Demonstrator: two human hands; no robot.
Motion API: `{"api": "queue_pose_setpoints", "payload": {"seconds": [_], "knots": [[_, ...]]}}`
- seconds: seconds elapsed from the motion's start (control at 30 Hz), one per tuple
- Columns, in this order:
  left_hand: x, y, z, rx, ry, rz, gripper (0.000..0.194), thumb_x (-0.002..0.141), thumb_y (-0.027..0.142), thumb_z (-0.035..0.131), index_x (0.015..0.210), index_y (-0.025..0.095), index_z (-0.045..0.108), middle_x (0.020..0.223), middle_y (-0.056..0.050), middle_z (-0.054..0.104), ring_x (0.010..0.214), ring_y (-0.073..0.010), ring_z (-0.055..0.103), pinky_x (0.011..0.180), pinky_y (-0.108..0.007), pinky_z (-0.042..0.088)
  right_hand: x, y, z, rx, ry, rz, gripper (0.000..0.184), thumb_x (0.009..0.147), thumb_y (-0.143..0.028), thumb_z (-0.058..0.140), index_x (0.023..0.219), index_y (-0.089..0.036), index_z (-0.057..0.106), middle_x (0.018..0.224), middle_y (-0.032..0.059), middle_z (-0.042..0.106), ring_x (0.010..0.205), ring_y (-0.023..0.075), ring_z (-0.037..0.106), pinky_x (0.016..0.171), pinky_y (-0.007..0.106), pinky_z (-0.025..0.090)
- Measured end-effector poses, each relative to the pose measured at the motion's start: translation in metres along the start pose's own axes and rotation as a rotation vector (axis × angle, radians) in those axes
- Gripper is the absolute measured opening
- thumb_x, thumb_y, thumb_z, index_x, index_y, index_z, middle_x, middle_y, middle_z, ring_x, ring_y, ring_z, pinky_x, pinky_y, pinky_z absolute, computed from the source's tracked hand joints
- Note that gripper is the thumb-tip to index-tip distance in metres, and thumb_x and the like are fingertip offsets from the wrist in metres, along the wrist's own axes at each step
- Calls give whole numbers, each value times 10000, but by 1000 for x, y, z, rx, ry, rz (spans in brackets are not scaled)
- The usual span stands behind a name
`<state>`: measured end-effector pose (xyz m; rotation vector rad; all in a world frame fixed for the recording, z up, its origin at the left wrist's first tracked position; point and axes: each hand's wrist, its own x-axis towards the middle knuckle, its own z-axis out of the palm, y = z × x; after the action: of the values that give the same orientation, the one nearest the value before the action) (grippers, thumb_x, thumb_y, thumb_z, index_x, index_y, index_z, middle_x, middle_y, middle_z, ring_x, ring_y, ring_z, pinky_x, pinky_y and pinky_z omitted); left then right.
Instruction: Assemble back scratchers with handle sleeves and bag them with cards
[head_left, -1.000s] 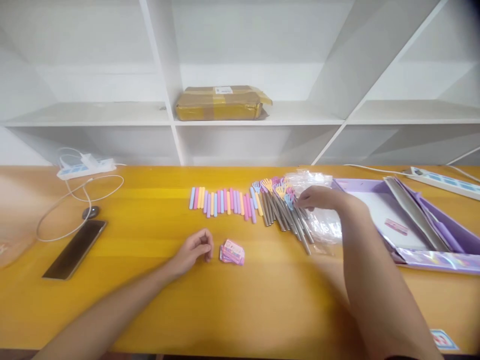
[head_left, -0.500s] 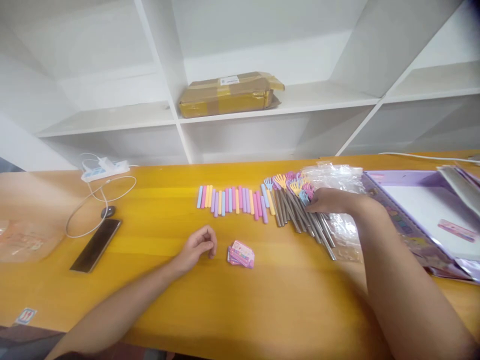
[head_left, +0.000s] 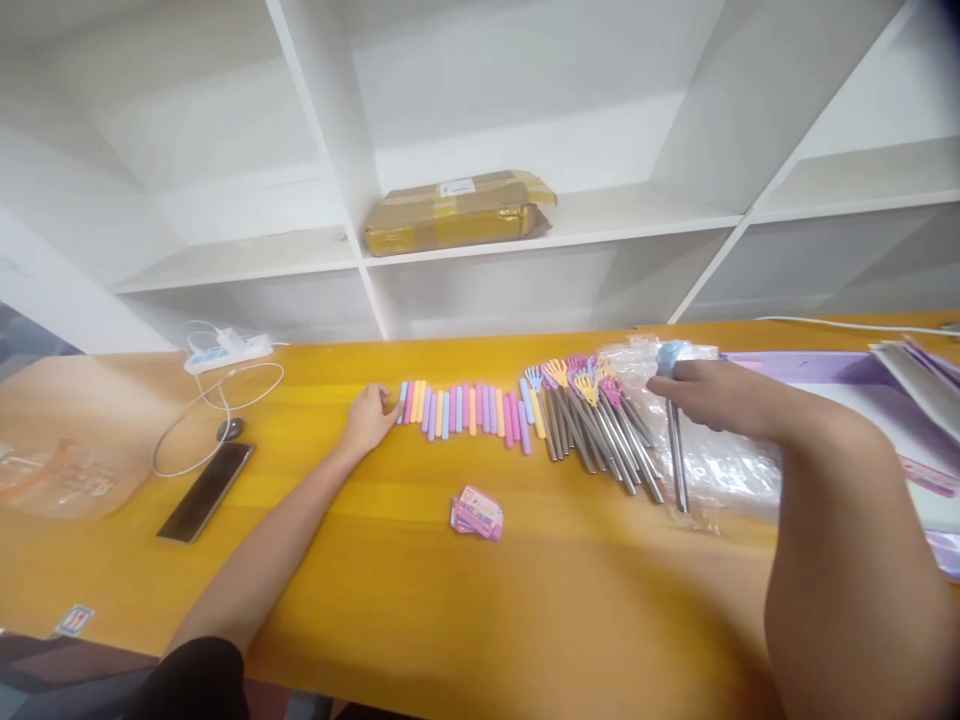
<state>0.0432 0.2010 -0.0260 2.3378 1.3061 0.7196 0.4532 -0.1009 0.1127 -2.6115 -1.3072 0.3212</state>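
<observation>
Back scratcher (head_left: 678, 455) is gripped by your right hand (head_left: 697, 392) toward the back edge of the worktop (head_left: 600, 620); left fingers meet the blue stick (head_left: 403, 402), hold unclear; dragging low could snag plastic bags (head_left: 731, 455).

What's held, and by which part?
Right hand: blue-headed metal rod, gripped just below its head. Left hand: at the leftmost blue stick; grip unclear.

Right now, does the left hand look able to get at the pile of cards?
Probably yes: the left hand is at the left end of the row of coloured sticks, and nothing shows lying between it and the pile of cards.
</observation>
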Motion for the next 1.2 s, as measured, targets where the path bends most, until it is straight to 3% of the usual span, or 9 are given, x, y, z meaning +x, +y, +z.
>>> {"api": "queue_pose_setpoints", "payload": {"seconds": [0.1, 0.2, 0.37, 0.47, 0.63, 0.77, 0.9, 1.0, 1.2], "knots": [[-3, -5, 5, 11, -11, 5, 279, 890, 313, 732, 1085, 199, 570, 990, -54, 663, 964, -251, 650, 938, -395, 499, -10, -10, -11, 2, -80, 82, 332, 1017, -439, 495, 833, -173, 572, 879, 126, 677, 730, 208, 585, 758, 366, 426], [-4, -7, 6, 3, -11, 0, 321, 856, 217, 715, 1146, 178, 582, 992, -63, 664, 980, -261, 645, 942, -394, 494, -17, -19, -14, 92, -29, 48, 276, 1005, -395, 479, 837, -186, 541, 855, 86, 664, 751, 203, 588, 759, 357, 423], [3, -8, -6, -60, -50, -4, 262, 871, 170, 641, 1132, 143, 633, 960, -91, 639, 977, -283, 621, 936, -405, 476, -19, -35, -3, 557, -86, -236, 308, 983, -437, 510, 797, -192, 522, 646, 8, 526, 607, 133, 505, 646, 303, 408], [8, -4, -21, -170, -173, 14, 183, 961, 258, 562, 1064, 149, 667, 812, -44, 593, 756, -219, 571, 781, -351, 476, -13, -51, 12, 945, -98, -268, 291, 884, -461, 685, 869, -186, 591, 600, -31, 454, 532, 104, 441, 523, 262, 354], [-2, 24, -36, -413, -391, 108, 471, 1085, 517, 369, 1165, 160, 665, 704, 15, 490, 584, -144, 421, 608, -271, 397, -1, -83, 39, 1406, -48, -243, 406, 762, -475, 870, 937, -181, 651, 662, -24, 519, 539, 100, 514, 442, 224, 350], [-22, 60, -39, -682, -549, 182, 505, 1048, 639, 507, 1167, 174, 666, 771, 12, 531, 592, -114, 392, 585, -250, 345, -3, -102, 52, 1482, 31, -288, 508, 732, -574, 936, 860, -171, 654, 697, 0, 589, 574, 94, 578, 464, 206, 414], [-38, 86, -44, -675, -595, 257, 469, 1047, 620, 551, 1060, 176, 703, 869, -24, 645, 753, -149, 555, 744, -270, 457, -13, -112, 58, 1552, 50, -298, 532, 790, -647, 878, 826, -191, 606, 594, -34, 514, 475, 86, 510, 395, 214, 334], [-43, 95, -48, -654, -599, 304, 439, 1052, 578, 571, 982, 175, 731, 984, -49, 723, 941, -190, 645, 926, -304, 482, -21, -117, 59, 1571, 26, -344, 506, 870, -624, 816, 785, -201, 552, 574, -34, 489, 448, 85, 481, 374, 220, 307], [-46, 100, -57, -696, -583, 302, 438, 1023, 581, 626, 1056, 177, 792, 1012, -63, 771, 952, -202, 685, 904, -309, 517, -29, -125, 61, 1560, -17, -359, 498, 915, -615, 770, 765, -207, 528, 581, -19, 489, 443, 92, 457, 372, 227, 308]]}}
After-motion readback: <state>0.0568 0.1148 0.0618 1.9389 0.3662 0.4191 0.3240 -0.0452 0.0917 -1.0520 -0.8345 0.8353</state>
